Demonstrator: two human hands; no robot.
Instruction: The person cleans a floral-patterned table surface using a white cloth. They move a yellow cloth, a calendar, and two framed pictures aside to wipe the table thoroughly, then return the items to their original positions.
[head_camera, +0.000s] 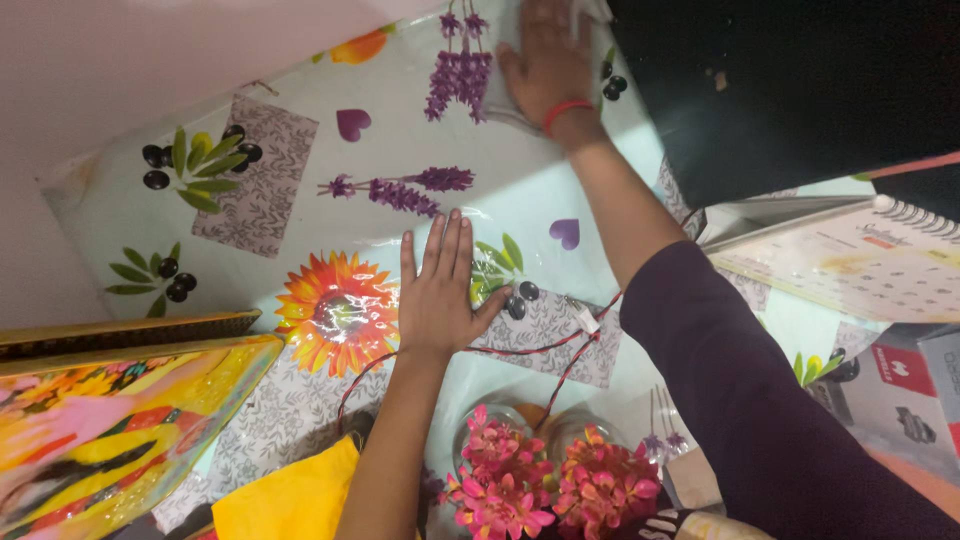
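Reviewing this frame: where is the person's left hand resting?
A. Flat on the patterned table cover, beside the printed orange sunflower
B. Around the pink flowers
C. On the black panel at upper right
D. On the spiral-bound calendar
A: the left hand lies palm down, fingers spread, on the glossy table cover, just right of the printed sunflower; the right hand presses a white cloth farther up.

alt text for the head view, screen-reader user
Two bare hands on a glossy floral tablecloth: the left hand lies flat beside a printed sunflower, while the right hand, red band on its wrist, presses a white cloth at the far edge. Pink flowers sit nearest the camera.
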